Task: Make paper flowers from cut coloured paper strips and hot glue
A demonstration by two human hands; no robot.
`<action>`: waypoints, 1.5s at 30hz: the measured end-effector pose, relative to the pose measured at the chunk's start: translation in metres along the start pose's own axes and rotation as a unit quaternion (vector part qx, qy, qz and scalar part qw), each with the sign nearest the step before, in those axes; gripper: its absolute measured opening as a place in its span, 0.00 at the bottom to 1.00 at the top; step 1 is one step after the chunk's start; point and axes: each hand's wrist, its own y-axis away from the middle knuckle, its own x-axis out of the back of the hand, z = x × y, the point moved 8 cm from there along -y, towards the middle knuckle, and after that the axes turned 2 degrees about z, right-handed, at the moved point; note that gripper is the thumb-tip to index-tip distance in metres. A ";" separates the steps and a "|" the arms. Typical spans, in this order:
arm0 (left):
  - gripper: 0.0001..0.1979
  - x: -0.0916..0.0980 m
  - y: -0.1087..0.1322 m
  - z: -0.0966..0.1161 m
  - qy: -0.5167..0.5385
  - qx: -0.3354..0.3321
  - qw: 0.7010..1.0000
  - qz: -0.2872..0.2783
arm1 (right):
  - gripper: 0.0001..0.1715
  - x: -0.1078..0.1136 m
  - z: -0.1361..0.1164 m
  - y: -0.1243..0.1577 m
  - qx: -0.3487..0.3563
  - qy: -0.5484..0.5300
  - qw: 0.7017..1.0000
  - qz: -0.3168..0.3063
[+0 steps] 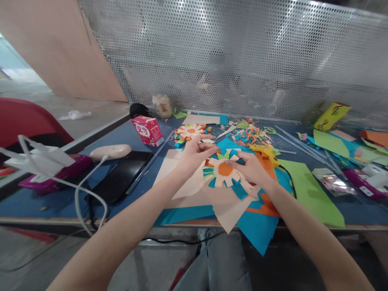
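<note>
A: What does the right hand [251, 167] hold?

B: It holds the paper flower [225, 169] by its right side, with the thumb on top, close to the orange centre.

A: And the left hand [194, 155]?

B: Its fingers are bent and rather close together, just beside the upper left edge of the flower. Whether they pinch a small piece, one cannot tell from this view.

A: Where exactly is the flower?

B: Between both hands, over the sheets [189, 194] at the near edge of the counter [119, 135]. A second flower [190, 130] lies farther back, and the scraps [253, 135] are heaped to the right of it.

A: Which step is in hand, then?

B: It looks like the arranging of layers: pale petals [216, 163] above, green and blue strips [207, 171] below. Probably the right hand steadies while the left adjusts.

A: What does the next move call for?

B: A light touch, most likely. Thin paper creases easily, so the left fingers should press only one petal at a time.
</note>
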 end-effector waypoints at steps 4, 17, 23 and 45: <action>0.26 0.000 0.000 -0.002 -0.008 0.014 1.000 0.004 | 0.21 -0.001 0.001 0.001 0.012 0.032 0.999 0.007; 0.20 -0.018 0.021 -0.028 0.024 0.252 0.962 -0.100 | 0.06 0.008 -0.073 0.051 0.533 0.488 0.664 0.191; 0.20 -0.023 0.021 -0.030 -0.009 0.216 0.969 -0.120 | 0.04 -0.007 -0.073 0.054 0.560 0.502 0.640 0.159; 0.18 -0.022 0.020 -0.035 -0.014 0.213 0.971 -0.111 | 0.07 -0.008 -0.071 0.055 0.557 0.501 0.647 0.142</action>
